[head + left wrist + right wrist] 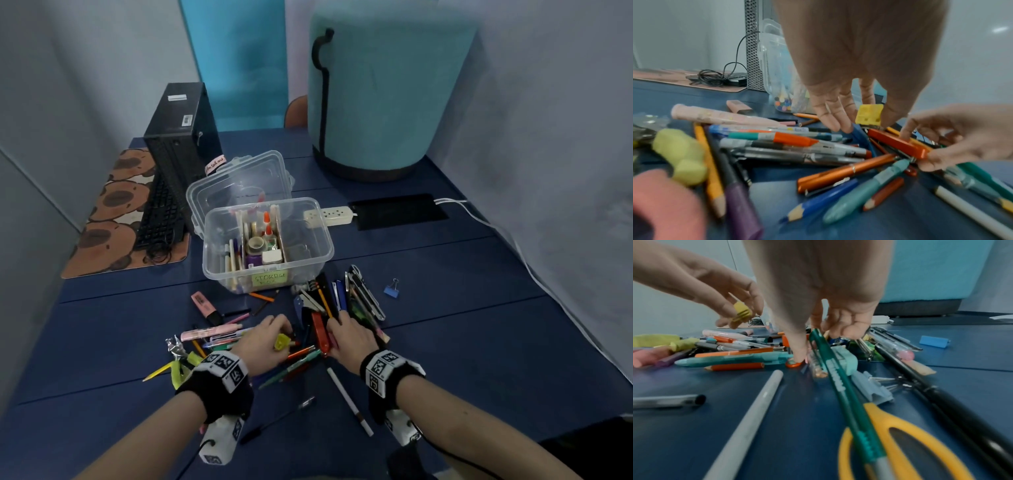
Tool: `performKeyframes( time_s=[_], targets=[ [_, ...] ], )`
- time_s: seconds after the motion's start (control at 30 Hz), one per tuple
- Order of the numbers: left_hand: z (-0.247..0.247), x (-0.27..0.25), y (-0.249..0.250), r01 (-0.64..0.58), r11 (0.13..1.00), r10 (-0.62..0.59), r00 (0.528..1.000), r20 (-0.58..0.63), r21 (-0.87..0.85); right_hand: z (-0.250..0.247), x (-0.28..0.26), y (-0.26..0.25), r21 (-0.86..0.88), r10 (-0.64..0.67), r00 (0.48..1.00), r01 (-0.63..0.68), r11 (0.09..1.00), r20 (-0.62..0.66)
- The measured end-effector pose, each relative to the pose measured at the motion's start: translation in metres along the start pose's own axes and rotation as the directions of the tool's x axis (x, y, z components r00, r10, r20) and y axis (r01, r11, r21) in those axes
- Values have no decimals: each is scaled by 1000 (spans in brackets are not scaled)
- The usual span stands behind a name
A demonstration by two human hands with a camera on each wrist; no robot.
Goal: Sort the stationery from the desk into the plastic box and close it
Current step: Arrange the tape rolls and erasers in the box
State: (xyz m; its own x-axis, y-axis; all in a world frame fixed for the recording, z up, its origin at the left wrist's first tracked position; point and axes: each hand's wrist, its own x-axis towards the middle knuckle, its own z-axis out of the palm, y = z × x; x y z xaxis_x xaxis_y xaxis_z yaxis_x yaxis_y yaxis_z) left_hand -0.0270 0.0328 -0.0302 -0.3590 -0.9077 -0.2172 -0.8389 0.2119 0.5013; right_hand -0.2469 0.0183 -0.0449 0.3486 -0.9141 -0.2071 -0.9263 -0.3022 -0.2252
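Dim, cool, even light is seen throughout, with soft shadows. Edges are bent by wide-angle distortion. In both wrist views, the nearest items are heavily blurred.

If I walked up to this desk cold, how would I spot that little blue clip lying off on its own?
Start at the clear plastic box in the middle of the blue desk. Just in front of it, to the right, lies a heap of pens. The blue binder clip sits alone on bare desk beyond the heap's right edge, short and folded, with wire handles.
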Motion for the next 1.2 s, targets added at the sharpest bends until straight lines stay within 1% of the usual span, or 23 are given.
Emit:
performKeyframes(
  time_s=[0.07, 0.13, 0.17, 0.2, 0.23, 0.3, 0.33, 0.37, 0.4, 0.47, 0.5, 0.53, 0.6, 0.67, 0.73, 0.77, 0.8, 0.87, 0.9, 0.93, 1.0, 1.13, 1.2],
  targets=[
    [-5, 6, 6, 10, 999, -12, 999, -33, -50, -6, -3, 6, 36, -16, 1000, 16, 999, -10],
    [-11, 12, 12, 44, 990, -51, 997, -53, -136, -11, -5, 13, 91, -10, 999, 13, 996, -30],
    [-14, 14, 15, 67, 980, -79, 995, -58, -189, -11, -6, 17, 148, 4, 999, 3, 989, -46],
    [-17, 17, 18, 91, 966, -108, 993, -56, -243, -12, -6, 19, 243, 32, 997, -15, 970, -66],
    [-19, 19, 22, 118, 944, -138, 989, -45, -308, -13, -6, 22, 362, 80, 994, -47, 931, -76],
    [-20, 22, 29, 175, 863, -208, 978, -17, -475, -17, -4, 26, 583, 221, 973, -142, 800, -66],
    [-20, 23, 33, 203, 818, -244, 970, -6, -539, -20, -2, 30, 676, 298, 954, -199, 710, -32],
    [-20, 24, 36, 225, 786, -276, 961, -2, -575, -26, -1, 33, 764, 361, 933, -248, 596, 21],
    [-19, 25, 37, 240, 772, -300, 954, -4, -589, -32, 0, 37, 844, 394, 916, -272, 461, 80],
    [-18, 27, 39, 244, 773, -309, 951, -13, -585, -45, -2, 48, 947, 383, 910, -250, 203, 159],
    [-18, 28, 39, 231, 798, -292, 956, -22, -557, -52, -3, 54, 963, 359, 916, -238, 124, 180],
    [-17, 30, 38, 209, 848, -255, 966, -30, -487, -58, -3, 60, 968, 333, 920, -242, 74, 204],
    [-13, 34, 38, 147, 948, -160, 987, -24, -282, -67, -5, 70, 958, 296, 915, -288, 3, 274],
    [-9, 36, 44, 59, 989, -60, 998, -2, -134, -70, -7, 78, 945, 297, 897, -314, -95, 328],
    [-1, 37, 54, -42, 999, 43, 998, 46, -23, -70, -12, 80, 925, 339, 863, -320, -204, 374],
    [3, 38, 61, -101, 994, 97, 991, 89, 39, -68, -14, 81, 915, 363, 841, -343, -214, 400],
    [9, 39, 69, -157, 982, 141, 979, 148, 102, -64, -16, 82, 908, 393, 818, -380, -177, 420],
    [21, 39, 85, -257, 945, 194, 938, 286, 202, -52, -18, 82, 877, 452, 780, -480, -13, 433],
    [26, 39, 91, -295, 924, 202, 915, 348, 241, -44, -19, 82, 849, 467, 769, -524, 71, 436],
    [30, 37, 95, -330, 903, 210, 899, 385, 277, -37, -20, 82, 818, 471, 768, -555, 150, 435],
    [34, 34, 95, -373, 864, 228, 889, 398, 338, -25, -22, 80, 777, 448, 784, -574, 259, 430],
    [32, 28, 82, -353, 847, 211, 910, 357, 398, -18, -21, 70, 741, 377, 808, -576, 344, 453],
    [28, 26, 75, -328, 872, 214, 923, 320, 363, -20, -17, 68, 725, 362, 823, -562, 398, 438]
  ],
)
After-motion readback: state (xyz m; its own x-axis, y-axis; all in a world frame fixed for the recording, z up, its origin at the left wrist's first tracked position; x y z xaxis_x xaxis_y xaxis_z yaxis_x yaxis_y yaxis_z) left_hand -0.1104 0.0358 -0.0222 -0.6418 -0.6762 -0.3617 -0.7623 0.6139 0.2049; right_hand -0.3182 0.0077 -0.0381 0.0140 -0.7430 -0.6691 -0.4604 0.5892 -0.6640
